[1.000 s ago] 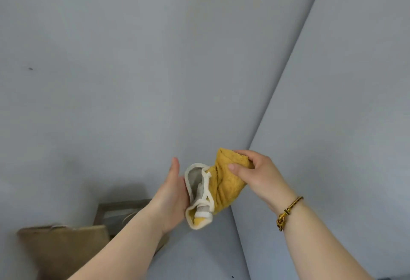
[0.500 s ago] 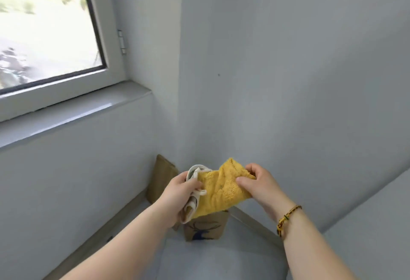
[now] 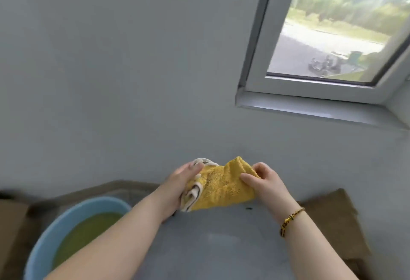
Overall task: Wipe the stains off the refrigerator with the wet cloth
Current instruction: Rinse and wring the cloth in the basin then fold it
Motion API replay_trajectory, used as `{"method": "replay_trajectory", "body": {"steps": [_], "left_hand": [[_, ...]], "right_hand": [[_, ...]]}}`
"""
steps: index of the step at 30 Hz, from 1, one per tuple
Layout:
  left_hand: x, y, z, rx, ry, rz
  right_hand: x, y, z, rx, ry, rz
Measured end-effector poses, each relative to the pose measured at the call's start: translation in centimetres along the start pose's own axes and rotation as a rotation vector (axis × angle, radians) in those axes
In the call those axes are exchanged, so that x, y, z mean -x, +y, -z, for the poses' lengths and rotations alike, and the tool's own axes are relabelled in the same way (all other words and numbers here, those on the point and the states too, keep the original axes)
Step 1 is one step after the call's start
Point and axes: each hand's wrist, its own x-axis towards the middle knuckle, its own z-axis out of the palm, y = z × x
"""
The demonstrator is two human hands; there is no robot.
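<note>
The wet cloth (image 3: 221,188) hung up and to the right of the blue basin (image 3: 55,233), stretched between both hands. The left hand (image 3: 184,182) curled round its white-edged end and the right hand (image 3: 264,182) pinched the yellow end. The step looked like folding a pad, with wiping not yet begun. Next, the cloth needed pressing flat on a stain, though the refrigerator could not be identified.

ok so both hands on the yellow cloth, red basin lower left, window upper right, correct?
Head view: the basin is light blue, not red. Left hand and right hand hold the yellow cloth; window upper right.
</note>
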Motion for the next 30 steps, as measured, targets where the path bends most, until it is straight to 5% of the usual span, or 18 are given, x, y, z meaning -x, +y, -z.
{"method": "replay_trajectory", "body": {"steps": [5, 9, 16, 22, 30], "left_hand": [[6.6, 0.0, 14.9, -0.114, 0.168, -0.049], [10.0, -1.7, 24.7, -0.127, 0.459, -0.035], [8.7, -9.8, 37.4, -0.235, 0.788, 0.137], [0.8, -21.5, 47.2, -0.332, 0.929, 0.281], [-6.6, -33.0, 53.5, -0.392, 0.947, 0.192]], "right_hand": [[-0.5, -3.1, -16.2, 0.042, -0.158, 0.027], [-0.8, -2.9, -27.9, 0.085, -0.300, 0.015], [-4.8, 6.0, -41.7, 0.238, -0.582, -0.271], [-11.0, 18.4, -52.8, 0.327, -0.504, -0.366], [-16.2, 32.0, -60.2, 0.478, -0.423, -0.149]]}}
